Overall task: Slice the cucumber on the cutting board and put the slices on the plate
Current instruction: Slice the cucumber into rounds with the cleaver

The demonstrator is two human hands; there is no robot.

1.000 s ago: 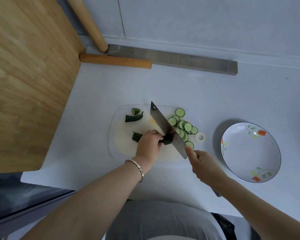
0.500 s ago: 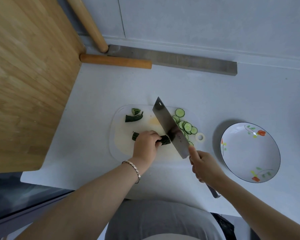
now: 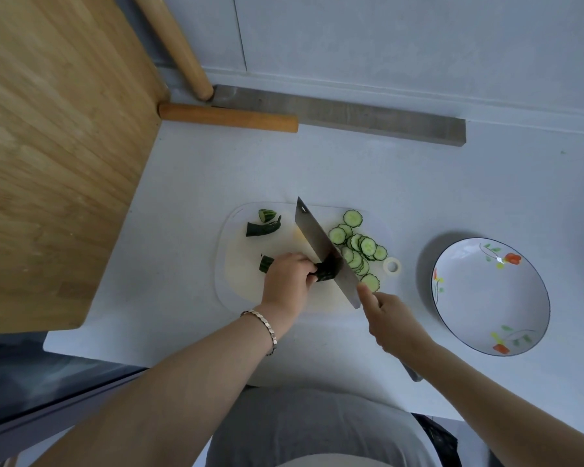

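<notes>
A white cutting board lies on the pale counter. My left hand grips the dark green cucumber piece on it, with the other end of the cucumber showing left of the hand. My right hand holds the handle of a broad cleaver, forefinger along the blade, whose edge sits on the cucumber's right end. Several round slices lie piled on the board right of the blade. Two cut-off end pieces sit at the board's far left. The white flowered plate stands to the right and holds nothing.
A large wooden board covers the counter's left side. Two wooden rolling pins and a grey bar lie along the back wall. The counter's front edge runs just below my forearms.
The cleaver rose off the cucumber half a second ago and has come back down onto its right end. My left hand stayed on the cucumber.
</notes>
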